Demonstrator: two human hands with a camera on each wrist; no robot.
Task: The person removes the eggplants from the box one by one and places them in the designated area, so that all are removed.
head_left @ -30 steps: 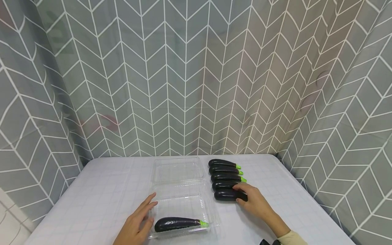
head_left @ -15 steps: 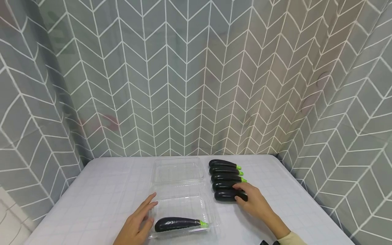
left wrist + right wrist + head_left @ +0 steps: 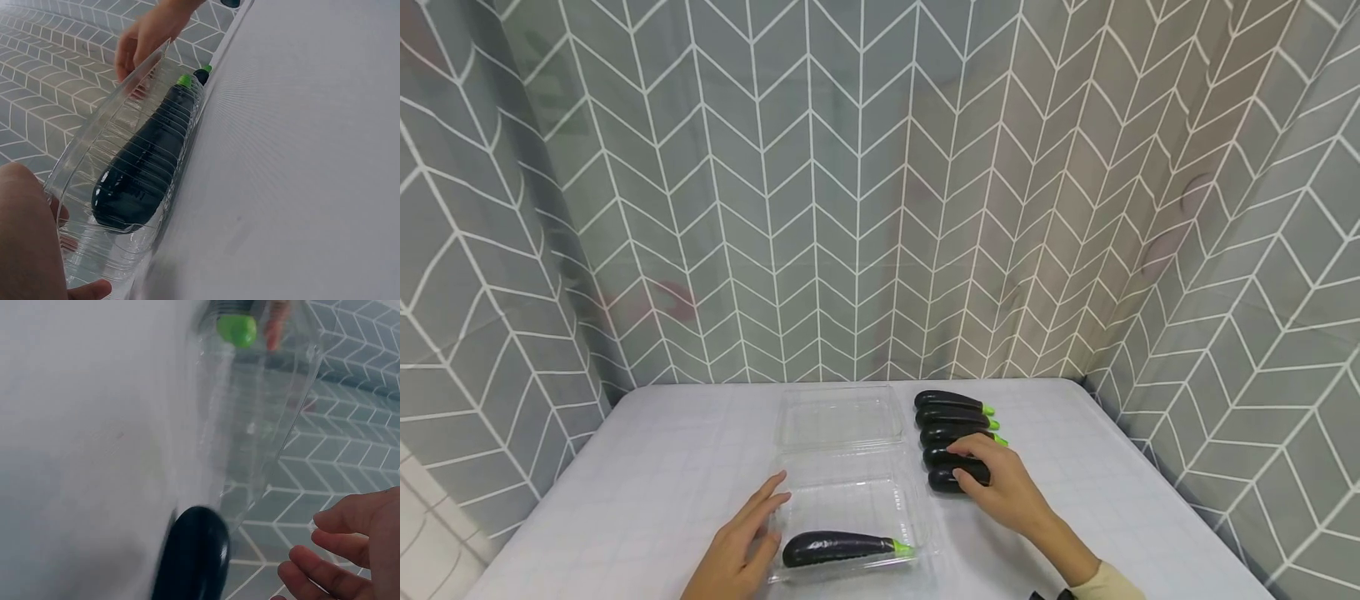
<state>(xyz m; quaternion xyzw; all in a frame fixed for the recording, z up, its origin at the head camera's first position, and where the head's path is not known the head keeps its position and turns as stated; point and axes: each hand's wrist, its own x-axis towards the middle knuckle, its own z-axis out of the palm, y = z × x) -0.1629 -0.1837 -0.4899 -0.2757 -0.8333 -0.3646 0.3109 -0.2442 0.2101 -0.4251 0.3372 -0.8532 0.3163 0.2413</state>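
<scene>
My left hand (image 3: 733,542) rests at the left edge of a clear hinged plastic container (image 3: 850,504), its fingers spread. One dark eggplant (image 3: 835,547) with a green stem lies along the container's near side; the left wrist view shows this eggplant (image 3: 147,159) through the ribbed wall. Over the near end of a row of eggplants is my right hand (image 3: 1007,487), fingers loosely bent and covering the stem ends of the nearest two. In the right wrist view the fingers (image 3: 337,534) stand apart from the nearest eggplant (image 3: 194,559).
The container's lid (image 3: 838,418) lies open, folded back away from me. Several eggplants (image 3: 951,400) form a row to the right of it, stems pointing right. A white cloth covers the table (image 3: 647,483). Grey chevron curtains (image 3: 850,208) hang behind and at both sides.
My right hand has slid a little left along the nearest eggplants, covering more of them. The eggplants hold their places in the row. My left hand stays at the container.
</scene>
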